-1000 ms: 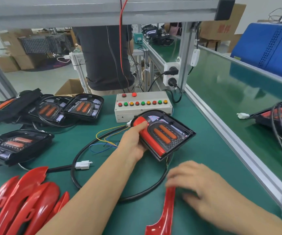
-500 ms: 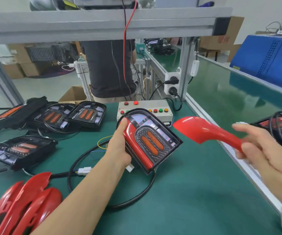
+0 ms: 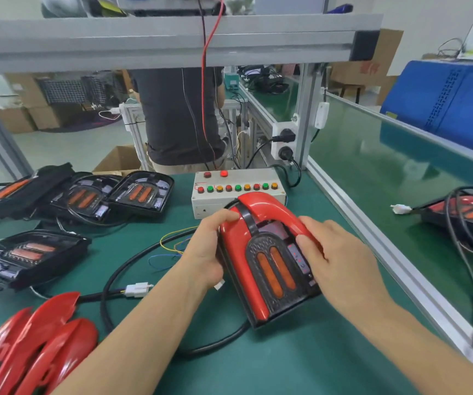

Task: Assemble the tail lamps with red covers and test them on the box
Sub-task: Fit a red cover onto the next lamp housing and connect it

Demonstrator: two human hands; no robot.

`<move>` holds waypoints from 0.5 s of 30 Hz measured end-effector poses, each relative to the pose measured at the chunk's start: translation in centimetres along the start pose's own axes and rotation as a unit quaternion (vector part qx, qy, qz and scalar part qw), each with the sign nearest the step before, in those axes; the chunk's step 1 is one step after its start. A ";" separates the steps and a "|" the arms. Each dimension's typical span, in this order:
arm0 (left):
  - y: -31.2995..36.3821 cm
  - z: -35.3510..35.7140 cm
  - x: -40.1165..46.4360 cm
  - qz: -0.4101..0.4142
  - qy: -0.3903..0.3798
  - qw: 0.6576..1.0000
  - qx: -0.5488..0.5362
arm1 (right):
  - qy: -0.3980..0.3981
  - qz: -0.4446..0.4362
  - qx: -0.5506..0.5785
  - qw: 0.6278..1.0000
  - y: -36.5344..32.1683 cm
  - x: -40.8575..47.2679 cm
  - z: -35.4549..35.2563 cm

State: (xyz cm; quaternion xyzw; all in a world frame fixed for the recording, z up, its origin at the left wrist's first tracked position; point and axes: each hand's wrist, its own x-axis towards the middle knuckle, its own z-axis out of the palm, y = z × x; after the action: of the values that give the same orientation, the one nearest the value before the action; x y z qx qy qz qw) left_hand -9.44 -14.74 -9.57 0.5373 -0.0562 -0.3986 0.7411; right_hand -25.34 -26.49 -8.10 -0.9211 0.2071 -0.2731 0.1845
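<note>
A black tail lamp (image 3: 275, 272) with two orange lenses is tilted up over the green mat at the centre. One red cover (image 3: 239, 266) lies along its left edge. A second, curved red cover (image 3: 272, 209) lies across its top and right side. My left hand (image 3: 209, 249) grips the lamp's left edge, thumb on the left cover. My right hand (image 3: 340, 260) holds the curved cover against the lamp's right side, fingers curled over it. The white test box (image 3: 232, 201) with coloured buttons stands just behind the lamp.
Several bare black lamps (image 3: 141, 195) lie at the left. A stack of red covers (image 3: 30, 346) sits at the near left. A black cable with a white connector (image 3: 137, 289) loops under the lamp. An aluminium rail (image 3: 372, 240) borders the right, with another lamp (image 3: 468, 215) beyond it. A person stands behind the bench.
My right hand picked the curved red cover off the mat, carried it up through the air and set it over the lamp's top right. My left hand tilted the lamp closer.
</note>
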 end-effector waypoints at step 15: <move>0.8 0.1 0.6 -0.009 0.011 0.998 0.065 | -0.051 -0.023 0.009 0.998 0.0 -1.3 -0.5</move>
State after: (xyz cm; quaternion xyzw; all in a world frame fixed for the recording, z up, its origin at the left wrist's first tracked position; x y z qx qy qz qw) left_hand -8.65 -15.15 -9.02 0.5888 -0.0689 -0.3948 0.7019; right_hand -26.64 -25.94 -8.27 -0.9367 0.1735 -0.2319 0.1966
